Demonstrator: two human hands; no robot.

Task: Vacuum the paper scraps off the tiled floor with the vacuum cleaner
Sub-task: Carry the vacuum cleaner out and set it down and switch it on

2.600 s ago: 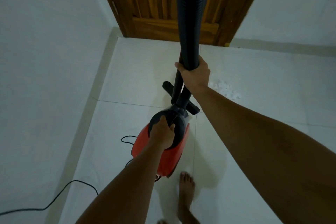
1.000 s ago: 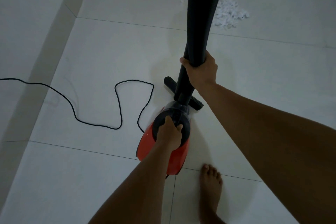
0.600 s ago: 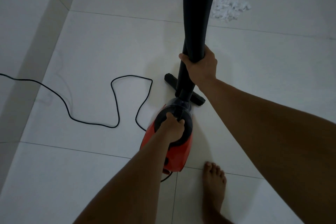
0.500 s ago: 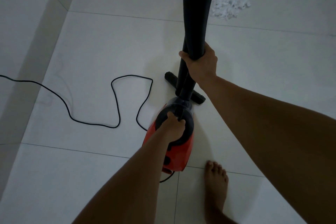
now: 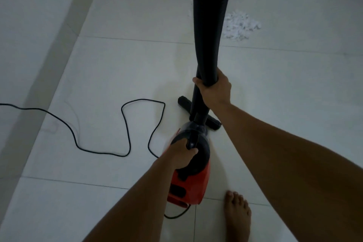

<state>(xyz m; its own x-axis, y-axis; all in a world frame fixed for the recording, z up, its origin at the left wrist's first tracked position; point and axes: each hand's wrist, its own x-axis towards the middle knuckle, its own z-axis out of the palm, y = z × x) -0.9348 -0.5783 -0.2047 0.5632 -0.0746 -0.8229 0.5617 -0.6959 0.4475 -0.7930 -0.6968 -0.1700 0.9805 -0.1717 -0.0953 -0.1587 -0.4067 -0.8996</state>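
Gripping the vacuum cleaner (image 5: 188, 171) handle with the left hand (image 5: 181, 155) and its hose (image 5: 211, 25) with the right hand (image 5: 215, 90), the person is risking snagging the loose cord (image 5: 125, 124) before the nozzle (image 5: 198, 113) reaches the paper scraps (image 5: 240, 25).

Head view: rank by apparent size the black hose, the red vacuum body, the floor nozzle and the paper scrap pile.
1. black hose, inflated by nearness to the camera
2. red vacuum body
3. floor nozzle and paper scrap pile: look alike, unranked

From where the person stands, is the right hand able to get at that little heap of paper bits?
Probably not: the right hand is wrapped around the black hose, and the paper scraps lie well beyond it, past a tile joint.
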